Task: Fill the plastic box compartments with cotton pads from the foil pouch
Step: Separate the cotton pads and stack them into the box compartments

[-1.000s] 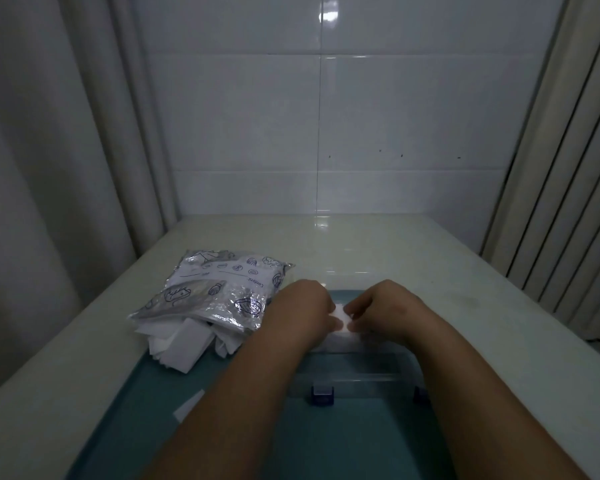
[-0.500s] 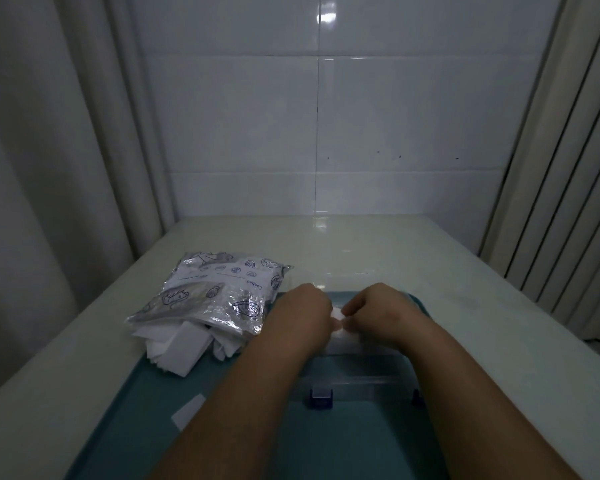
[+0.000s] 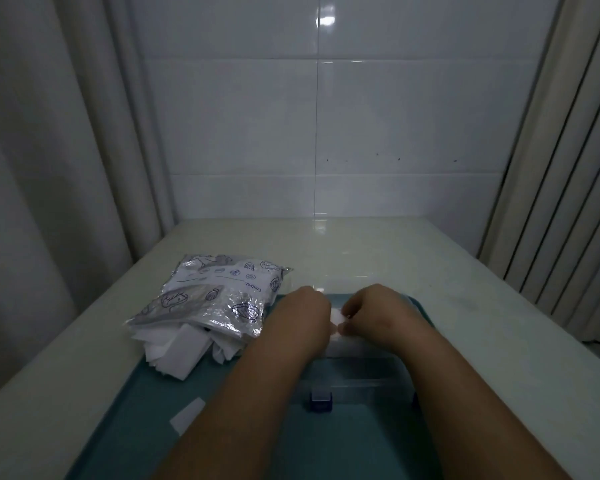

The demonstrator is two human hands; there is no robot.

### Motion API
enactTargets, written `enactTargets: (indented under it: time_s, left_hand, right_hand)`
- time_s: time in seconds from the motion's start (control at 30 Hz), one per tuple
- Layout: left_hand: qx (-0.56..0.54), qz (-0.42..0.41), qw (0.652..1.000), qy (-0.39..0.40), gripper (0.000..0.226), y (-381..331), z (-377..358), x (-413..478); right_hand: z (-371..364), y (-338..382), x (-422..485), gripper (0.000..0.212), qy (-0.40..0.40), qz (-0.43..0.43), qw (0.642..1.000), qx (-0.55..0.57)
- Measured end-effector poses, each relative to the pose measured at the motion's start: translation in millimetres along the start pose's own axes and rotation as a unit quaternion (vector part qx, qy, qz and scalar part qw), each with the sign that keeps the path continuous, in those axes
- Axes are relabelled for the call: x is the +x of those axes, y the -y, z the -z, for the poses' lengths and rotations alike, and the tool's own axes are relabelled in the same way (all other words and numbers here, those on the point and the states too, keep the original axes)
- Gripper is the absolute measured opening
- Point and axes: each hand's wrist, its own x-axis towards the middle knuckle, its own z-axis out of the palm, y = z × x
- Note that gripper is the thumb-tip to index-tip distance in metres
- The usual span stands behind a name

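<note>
A clear plastic box (image 3: 361, 382) with a dark blue latch lies on a teal mat, mostly under my forearms. Over its far part my left hand (image 3: 305, 317) and my right hand (image 3: 378, 313) meet, both pinching one small white cotton pad (image 3: 337, 315) between their fingertips. The box's compartments are hidden by my hands. To the left lies the shiny foil pouch (image 3: 215, 296) with printed drawings, its open end facing me. Several white cotton pads (image 3: 177, 351) spill out of it onto the mat.
The teal mat (image 3: 139, 417) lies on a pale table (image 3: 499, 341). One loose white pad (image 3: 187, 415) rests on the mat near my left forearm. Curtains hang at both sides, and a tiled wall stands behind the table.
Both hands stay together over the box, still pinching the pad; the fingers shifted only slightly.
</note>
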Motion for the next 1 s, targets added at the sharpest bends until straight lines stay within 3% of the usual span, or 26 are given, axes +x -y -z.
enactTargets:
  time_s: [0.2,0.5,0.63,0.8,1.0]
  left_hand:
    - [0.037,-0.014,0.999,-0.035,0.034,-1,-1,-6]
    - [-0.01,-0.002,1.0,0.01,0.03,3,2,0]
    - [-0.011,-0.005,1.0,-0.016,0.032,4,0,-3]
    - [-0.016,0.0,1.0,-0.026,0.034,5,1,-4]
    - [-0.045,0.007,0.998,-0.033,0.031,6,5,-7]
  right_hand:
    - [5,-2,-3,0.03,-0.006,-0.005,0.999,0.031]
    - [-1,-3,0,0.024,0.002,0.002,1.0,0.02]
    - [1,-7,1,0.031,-0.019,0.007,0.999,0.046]
    - [-1,-9,6,0.017,-0.047,-0.004,0.994,0.096]
    - [-2,-13,9,0.018,-0.073,0.017,0.993,0.093]
